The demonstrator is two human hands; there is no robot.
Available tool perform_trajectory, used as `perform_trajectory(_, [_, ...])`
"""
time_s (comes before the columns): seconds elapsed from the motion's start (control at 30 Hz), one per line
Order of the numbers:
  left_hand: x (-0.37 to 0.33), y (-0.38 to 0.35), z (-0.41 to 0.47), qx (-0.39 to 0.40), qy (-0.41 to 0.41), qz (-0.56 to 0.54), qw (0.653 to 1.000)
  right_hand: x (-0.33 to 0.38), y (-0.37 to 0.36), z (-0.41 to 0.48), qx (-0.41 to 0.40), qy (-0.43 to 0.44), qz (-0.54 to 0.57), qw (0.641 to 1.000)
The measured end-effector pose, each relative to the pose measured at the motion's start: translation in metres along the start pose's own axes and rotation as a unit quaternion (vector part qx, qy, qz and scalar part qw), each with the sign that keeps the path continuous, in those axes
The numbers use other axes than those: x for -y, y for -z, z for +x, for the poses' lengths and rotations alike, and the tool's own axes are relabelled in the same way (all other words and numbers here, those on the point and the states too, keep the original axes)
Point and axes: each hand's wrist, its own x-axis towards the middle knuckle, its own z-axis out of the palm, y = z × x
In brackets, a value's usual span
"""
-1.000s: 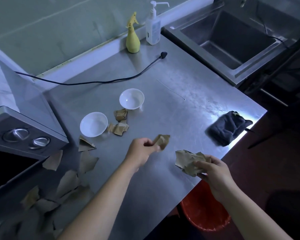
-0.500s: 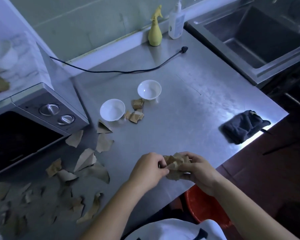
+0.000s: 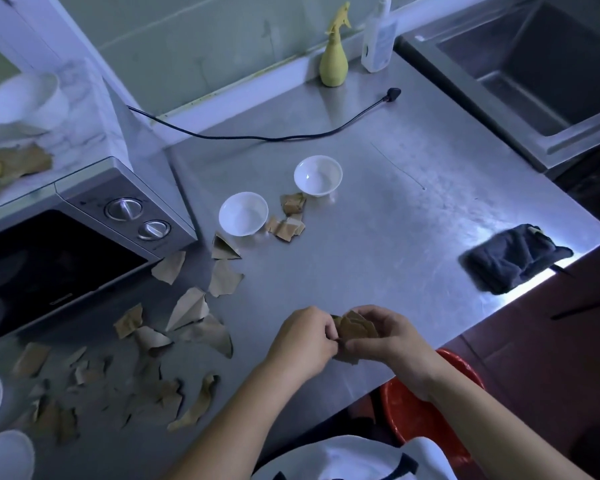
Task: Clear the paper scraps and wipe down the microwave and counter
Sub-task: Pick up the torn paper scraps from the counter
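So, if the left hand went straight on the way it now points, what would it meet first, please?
The paper wad: the left hand points rightward and holds one side of it, with the right hand gripping the other side just beyond. Nothing else seems to lie between them.

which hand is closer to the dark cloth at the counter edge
Right. The right hand holds the paper wad, with the dark cloth off to its right and farther back. The left hand holds the wad's other side, farther from the cloth.
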Motion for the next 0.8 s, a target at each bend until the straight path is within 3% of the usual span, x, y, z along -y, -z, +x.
perform_trajectory(0.17, [0.002, -0.003, 0.007, 0.014, -0.038, -0.035, 0.999, -0.003, 0.004, 0.005, -0.084, 0.008, -0.010, 0.996])
perform_trajectory(0.27, [-0.001, -0.002, 0.017, 0.026, -0.050, -0.144, 0.988, -0.007, 0.016, 0.011, -0.177, 0.004, -0.006, 0.984])
perform_trajectory(0.37, [0.009, 0.011, 0.048, -0.039, -0.021, -0.246, 0.968, -0.006, 0.031, 0.017, -0.241, 0.000, 0.022, 0.970])
perform_trajectory(0.47, [0.025, 0.037, 0.092, -0.115, 0.013, -0.129, 0.985, 0.007, 0.045, 0.018, -0.247, 0.007, 0.039, 0.968])
perform_trajectory(0.6, [0.032, 0.069, 0.147, -0.097, -0.021, 0.087, 0.991, 0.022, 0.055, 0.015, -0.253, 0.027, 0.048, 0.966])
perform_trajectory(0.7, [0.023, 0.081, 0.176, -0.042, -0.056, 0.308, 0.949, 0.025, 0.058, 0.009, -0.256, 0.038, 0.058, 0.964])
perform_trajectory(0.8, [0.013, 0.087, 0.189, 0.000, -0.071, 0.419, 0.905, 0.019, 0.057, 0.002, -0.262, 0.040, 0.074, 0.962])
